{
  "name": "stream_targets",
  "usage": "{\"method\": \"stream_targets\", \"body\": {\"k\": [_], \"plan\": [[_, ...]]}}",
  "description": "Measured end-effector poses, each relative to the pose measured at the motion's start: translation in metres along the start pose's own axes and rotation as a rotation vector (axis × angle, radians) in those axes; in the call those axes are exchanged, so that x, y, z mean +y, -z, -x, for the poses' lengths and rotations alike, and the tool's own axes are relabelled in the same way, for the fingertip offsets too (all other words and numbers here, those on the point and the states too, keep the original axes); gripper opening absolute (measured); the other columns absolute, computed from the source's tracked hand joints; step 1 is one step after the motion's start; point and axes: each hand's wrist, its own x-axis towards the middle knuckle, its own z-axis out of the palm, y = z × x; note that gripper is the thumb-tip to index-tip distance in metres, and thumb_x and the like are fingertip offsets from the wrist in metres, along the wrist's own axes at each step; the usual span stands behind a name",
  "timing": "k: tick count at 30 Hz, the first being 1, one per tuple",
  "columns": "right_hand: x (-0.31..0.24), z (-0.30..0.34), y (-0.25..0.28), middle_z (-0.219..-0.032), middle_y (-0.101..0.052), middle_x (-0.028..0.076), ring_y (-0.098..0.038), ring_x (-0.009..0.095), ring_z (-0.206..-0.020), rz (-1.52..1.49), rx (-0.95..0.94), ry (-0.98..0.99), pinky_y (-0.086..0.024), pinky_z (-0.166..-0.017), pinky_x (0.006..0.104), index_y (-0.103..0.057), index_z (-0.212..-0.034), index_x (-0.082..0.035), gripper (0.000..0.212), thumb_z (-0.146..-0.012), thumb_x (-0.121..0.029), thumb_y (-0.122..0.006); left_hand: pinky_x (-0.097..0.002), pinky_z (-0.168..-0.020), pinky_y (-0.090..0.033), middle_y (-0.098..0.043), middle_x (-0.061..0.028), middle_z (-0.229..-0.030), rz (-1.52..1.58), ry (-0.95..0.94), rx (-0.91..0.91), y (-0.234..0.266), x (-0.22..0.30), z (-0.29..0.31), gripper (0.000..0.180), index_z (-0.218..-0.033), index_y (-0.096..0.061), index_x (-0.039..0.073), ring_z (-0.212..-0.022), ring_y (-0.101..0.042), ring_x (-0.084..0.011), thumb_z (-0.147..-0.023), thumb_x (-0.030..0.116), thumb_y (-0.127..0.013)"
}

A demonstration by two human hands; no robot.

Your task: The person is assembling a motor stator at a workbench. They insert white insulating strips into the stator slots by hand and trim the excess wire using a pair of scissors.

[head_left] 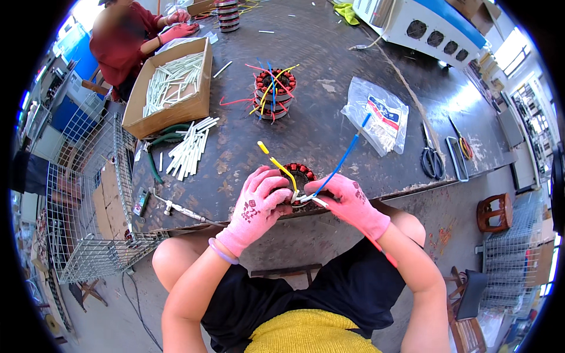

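A motor stator point(301, 171) with red windings is at the table's near edge, partly hidden behind my hands. My left hand point(259, 199), in a pink glove, has its fingers closed at its left side, at the white-sleeved base of a yellow wire point(285, 170). My right hand point(348, 202), also gloved in pink, pinches a blue wire point(338, 167) near a white sleeve point(306, 198). A red wire point(376, 244) trails from under the right hand along the forearm. The fingertips hide exactly where the wires join.
Ahead stands a stack of stators point(275, 97) with coloured wires. White tubes fill a cardboard box point(203, 82) and lie in a loose pile point(191, 150) beside green-handled pliers point(154, 156). To the right are a plastic bag point(382, 112) and scissors point(432, 162). A co-worker point(120, 44) sits far left.
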Motion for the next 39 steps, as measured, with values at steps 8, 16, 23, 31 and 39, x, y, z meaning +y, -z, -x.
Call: {"method": "stream_targets", "body": {"k": [8, 16, 23, 31, 39], "plan": [[0.009, 0.000, -0.014, -0.097, -0.070, 0.009, -0.066, 0.029, -0.093, 0.028, 0.118, 0.096, -0.052, -0.083, 0.0389, -0.067, -0.108, -0.009, 0.023, -0.085, -0.015, -0.071, -0.0522, -0.104, -0.044, -0.061, -0.0083, -0.111, -0.205, 0.046, -0.013, 0.014, 0.023, 0.000, 0.038, -0.098, -0.064, 0.010, -0.115, -0.056, -0.0358, -0.066, 0.015, -0.083], [0.026, 0.003, -0.025, -0.100, -0.070, 0.010, -0.066, 0.029, -0.095, 0.083, 0.218, 0.181, -0.053, -0.084, 0.0405, -0.067, -0.104, -0.009, 0.021, -0.086, -0.018, -0.070, -0.0409, -0.108, -0.044, -0.059, -0.0074, -0.127, -0.610, -0.390, -0.393, 0.031, 0.085, -0.037, 0.038, -0.116, -0.062, 0.010, -0.127, -0.053, -0.0289, -0.079, 0.018, -0.066], [0.010, 0.002, -0.021, -0.093, -0.070, 0.008, -0.066, 0.028, -0.090, 0.024, 0.232, 0.139, -0.051, -0.082, 0.0399, -0.068, -0.105, -0.007, 0.024, -0.083, -0.015, -0.073, -0.0476, -0.103, -0.046, -0.061, -0.0072, -0.113, -0.697, -0.184, -0.451, 0.043, 0.064, -0.053, 0.026, -0.106, -0.064, 0.015, -0.126, -0.052, -0.0329, -0.080, 0.017, -0.066], [0.004, 0.008, -0.019, -0.098, -0.069, 0.005, -0.066, 0.027, -0.091, 0.156, 0.229, 0.197, -0.051, -0.081, 0.0385, -0.069, -0.108, -0.011, 0.026, -0.083, -0.018, -0.073, -0.0509, -0.111, -0.042, -0.061, -0.0025, -0.087, -0.448, -0.148, -0.255, 0.038, 0.030, -0.031, 0.023, -0.092, -0.069, 0.016, -0.097, -0.065, -0.0220, -0.070, 0.013, -0.076], [0.000, 0.005, -0.027, -0.094, -0.062, 0.001, -0.062, 0.022, -0.087, 0.424, 0.228, 0.333, -0.049, -0.075, 0.0383, -0.065, -0.097, -0.014, 0.016, -0.084, -0.020, -0.072, -0.0516, -0.109, -0.040, -0.066, -0.0041, -0.100, -0.103, 0.071, -0.120, 0.025, 0.011, -0.013, 0.025, -0.091, -0.069, 0.012, -0.105, -0.064, -0.0251, -0.069, 0.003, -0.076]]}}
